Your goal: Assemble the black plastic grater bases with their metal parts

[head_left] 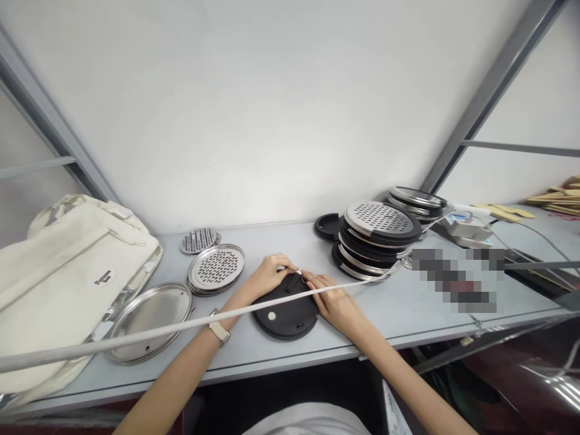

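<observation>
A black round disc [285,323] lies flat on the bench in front of me, with a pale round spot and a small slot near its close edge. A small metal ring [299,274] shows at its far edge, beside a short black strap [292,284]. My left hand [270,275] pinches at the ring from the left, fingers closed. From the right, my right hand [333,300] has thumb and fingertips closed at the same ring, its palm side over the disc's right edge. The fingertips partly hide the ring.
Perforated metal grater plates [216,269] and smooth metal trays [154,314] lie left, beside a cream bag [58,272]. Stacked black-rimmed discs [376,241] stand right, near a black cap [327,225]. A white cord [181,329] crosses the view above my left forearm.
</observation>
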Motion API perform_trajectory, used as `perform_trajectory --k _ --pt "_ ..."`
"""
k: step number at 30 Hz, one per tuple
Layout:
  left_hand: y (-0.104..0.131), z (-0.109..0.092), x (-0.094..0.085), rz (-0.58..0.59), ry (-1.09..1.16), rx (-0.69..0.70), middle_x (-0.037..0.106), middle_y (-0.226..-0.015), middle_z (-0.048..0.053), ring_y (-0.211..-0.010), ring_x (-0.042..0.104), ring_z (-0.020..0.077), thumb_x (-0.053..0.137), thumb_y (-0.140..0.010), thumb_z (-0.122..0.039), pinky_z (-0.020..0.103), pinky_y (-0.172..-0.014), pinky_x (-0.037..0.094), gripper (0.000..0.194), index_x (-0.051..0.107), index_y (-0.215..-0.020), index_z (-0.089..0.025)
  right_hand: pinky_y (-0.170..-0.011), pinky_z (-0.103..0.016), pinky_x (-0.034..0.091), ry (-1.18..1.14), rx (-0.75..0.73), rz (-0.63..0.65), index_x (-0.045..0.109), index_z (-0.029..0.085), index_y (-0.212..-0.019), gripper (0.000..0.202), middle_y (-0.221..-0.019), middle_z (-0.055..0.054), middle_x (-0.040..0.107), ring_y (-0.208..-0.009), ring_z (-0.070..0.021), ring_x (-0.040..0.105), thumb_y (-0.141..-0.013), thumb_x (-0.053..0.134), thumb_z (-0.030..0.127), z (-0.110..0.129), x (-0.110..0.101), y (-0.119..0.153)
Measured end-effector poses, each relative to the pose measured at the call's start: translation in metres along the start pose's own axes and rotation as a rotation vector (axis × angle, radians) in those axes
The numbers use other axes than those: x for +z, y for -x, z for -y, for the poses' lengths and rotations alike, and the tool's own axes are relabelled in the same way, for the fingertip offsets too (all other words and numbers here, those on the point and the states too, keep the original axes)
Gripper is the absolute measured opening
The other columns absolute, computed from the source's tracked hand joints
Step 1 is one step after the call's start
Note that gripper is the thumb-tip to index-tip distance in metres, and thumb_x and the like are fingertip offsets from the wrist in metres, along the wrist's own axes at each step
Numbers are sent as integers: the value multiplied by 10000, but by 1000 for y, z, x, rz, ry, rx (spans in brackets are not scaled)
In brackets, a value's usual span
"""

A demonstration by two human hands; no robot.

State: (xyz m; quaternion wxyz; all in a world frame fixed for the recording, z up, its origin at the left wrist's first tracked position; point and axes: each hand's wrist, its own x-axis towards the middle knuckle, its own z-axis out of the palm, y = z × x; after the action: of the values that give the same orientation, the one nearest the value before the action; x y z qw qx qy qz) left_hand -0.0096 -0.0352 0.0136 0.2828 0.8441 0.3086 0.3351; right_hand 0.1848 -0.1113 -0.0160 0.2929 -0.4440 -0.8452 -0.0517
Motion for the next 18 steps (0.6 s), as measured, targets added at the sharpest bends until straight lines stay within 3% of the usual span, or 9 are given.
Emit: perform_trajectory --k 12,18 --pt "1 -4 -4 53 -55 94 674 -868 51 -848 596 145 518 -835 -64 278 -836 452 188 690 -842 -140 -957 -401 475 -32 -14 -22 496 157 -1274 363 -1207 -104 611 -1119 -227 552 -937 364 177 2 -2 0" --pt "1 -5 -4 53 -75 77 679 -867 56 -854 601 152 529 -834 -75 284 -843 450 177 693 -845 -141 -941 -388 483 -103 30 17 522 180 -1237 343 -1163 -88 632 -1101 -219 559 -931 366 161 3 -5 -1"
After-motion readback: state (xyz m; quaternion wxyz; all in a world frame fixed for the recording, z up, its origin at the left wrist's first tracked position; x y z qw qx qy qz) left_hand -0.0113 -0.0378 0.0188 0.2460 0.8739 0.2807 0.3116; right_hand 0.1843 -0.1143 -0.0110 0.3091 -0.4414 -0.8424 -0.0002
